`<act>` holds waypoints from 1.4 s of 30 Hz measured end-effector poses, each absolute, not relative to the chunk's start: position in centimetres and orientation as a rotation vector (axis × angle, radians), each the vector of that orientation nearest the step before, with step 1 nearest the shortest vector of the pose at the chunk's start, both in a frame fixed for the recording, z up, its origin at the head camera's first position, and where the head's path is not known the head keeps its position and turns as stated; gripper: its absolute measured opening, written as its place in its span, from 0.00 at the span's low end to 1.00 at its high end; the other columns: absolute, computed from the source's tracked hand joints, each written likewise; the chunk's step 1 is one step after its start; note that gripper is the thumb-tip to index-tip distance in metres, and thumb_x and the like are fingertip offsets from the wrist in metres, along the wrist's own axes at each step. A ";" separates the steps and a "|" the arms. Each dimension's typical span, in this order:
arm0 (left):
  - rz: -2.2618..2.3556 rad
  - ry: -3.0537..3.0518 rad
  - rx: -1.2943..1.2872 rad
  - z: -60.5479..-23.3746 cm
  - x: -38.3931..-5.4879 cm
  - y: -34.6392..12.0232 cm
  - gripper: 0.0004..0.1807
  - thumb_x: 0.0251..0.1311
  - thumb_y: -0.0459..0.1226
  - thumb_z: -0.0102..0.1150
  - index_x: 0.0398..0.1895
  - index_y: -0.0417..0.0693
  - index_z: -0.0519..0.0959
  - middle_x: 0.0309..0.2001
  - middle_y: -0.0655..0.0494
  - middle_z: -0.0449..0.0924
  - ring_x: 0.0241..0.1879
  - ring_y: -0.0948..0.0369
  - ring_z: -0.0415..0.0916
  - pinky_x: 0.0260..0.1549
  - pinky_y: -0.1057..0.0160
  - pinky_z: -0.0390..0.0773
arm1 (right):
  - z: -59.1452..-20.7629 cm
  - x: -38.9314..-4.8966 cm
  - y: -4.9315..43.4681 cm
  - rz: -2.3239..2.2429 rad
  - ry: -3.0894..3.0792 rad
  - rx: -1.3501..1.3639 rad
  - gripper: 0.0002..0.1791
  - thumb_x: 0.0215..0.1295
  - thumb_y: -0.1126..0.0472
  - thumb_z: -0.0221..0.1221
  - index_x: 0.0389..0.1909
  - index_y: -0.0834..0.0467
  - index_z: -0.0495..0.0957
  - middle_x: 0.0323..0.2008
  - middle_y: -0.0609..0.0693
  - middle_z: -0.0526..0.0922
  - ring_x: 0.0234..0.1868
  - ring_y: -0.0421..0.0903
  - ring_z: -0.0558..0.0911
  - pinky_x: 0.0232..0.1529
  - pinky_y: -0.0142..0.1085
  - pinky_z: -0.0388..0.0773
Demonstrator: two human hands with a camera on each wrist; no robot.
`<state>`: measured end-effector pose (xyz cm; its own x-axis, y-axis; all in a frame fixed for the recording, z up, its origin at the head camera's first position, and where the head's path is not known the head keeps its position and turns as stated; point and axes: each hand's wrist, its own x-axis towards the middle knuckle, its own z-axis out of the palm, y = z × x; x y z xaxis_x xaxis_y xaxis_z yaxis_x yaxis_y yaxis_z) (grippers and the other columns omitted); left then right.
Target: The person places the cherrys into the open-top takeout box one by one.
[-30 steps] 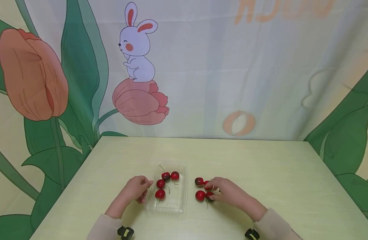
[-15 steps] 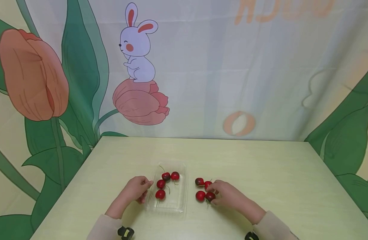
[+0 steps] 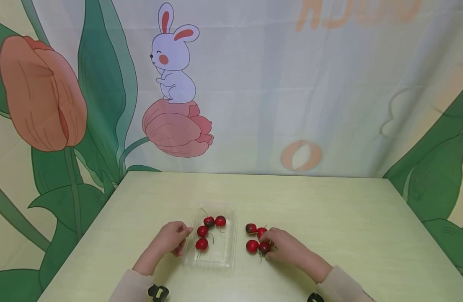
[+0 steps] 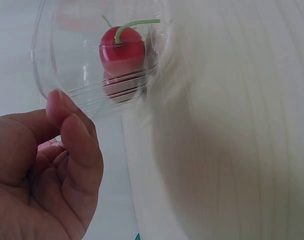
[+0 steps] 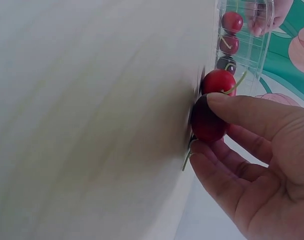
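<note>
A clear plastic box [image 3: 224, 249] stands on the table with several red cherries [image 3: 202, 244] inside, thin green stems attached. My left hand [image 3: 171, 238] pinches its left rim between thumb and forefinger; the left wrist view shows the fingertips at the rim [image 4: 39, 82]. To the right of the box lies a small group of loose cherries [image 3: 252, 246]. My right hand [image 3: 291, 247] holds the dark red cherry [image 5: 206, 120] of this group between thumb and fingers, low at the table. A brighter cherry [image 5: 219, 81] sits right beside it in the right wrist view.
The pale wooden table [image 3: 329, 209] extends around the box and the cherries. Behind it hangs a printed cloth [image 3: 250, 84] with a rabbit and tulips. A dark band [image 3: 158, 292] sits on the left wrist.
My right hand has shifted slightly toward me, and its fingers have come around the dark cherry. The left hand and the box have stayed in place.
</note>
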<state>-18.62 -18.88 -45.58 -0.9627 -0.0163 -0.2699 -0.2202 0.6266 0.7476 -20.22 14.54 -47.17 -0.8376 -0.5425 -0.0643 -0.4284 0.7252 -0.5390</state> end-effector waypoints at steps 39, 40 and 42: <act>1.240 2.615 -0.195 -45.6 -18.6 -18.8 0.13 0.75 0.38 0.54 0.32 0.38 0.73 0.17 0.55 0.68 0.14 0.62 0.68 0.17 0.67 0.78 | -45.2 -20.3 15.7 -0.770 2.782 -0.716 0.19 0.53 0.72 0.72 0.48 0.60 0.84 0.43 0.51 0.84 0.45 0.46 0.82 0.50 0.47 0.85; 1.240 2.615 -0.197 -45.6 -18.6 -18.8 0.13 0.75 0.38 0.54 0.32 0.38 0.73 0.17 0.55 0.68 0.14 0.62 0.68 0.17 0.67 0.78 | -45.1 -20.4 15.8 -0.773 2.785 -0.732 0.19 0.53 0.72 0.71 0.47 0.60 0.84 0.42 0.51 0.84 0.45 0.46 0.83 0.50 0.46 0.85; 1.240 2.616 -0.192 -45.5 -18.6 -18.8 0.14 0.76 0.39 0.54 0.32 0.38 0.73 0.17 0.55 0.68 0.14 0.62 0.68 0.17 0.67 0.78 | -44.9 -20.4 15.8 -0.776 2.796 -0.772 0.18 0.54 0.72 0.71 0.47 0.60 0.84 0.42 0.50 0.83 0.44 0.46 0.83 0.50 0.45 0.85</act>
<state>-18.61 -18.81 -45.53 -0.9627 -0.0159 -0.2700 -0.2190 0.6314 0.7439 -20.42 15.82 -44.93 -0.8587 -0.5124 0.0037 -0.4411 0.7354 -0.5144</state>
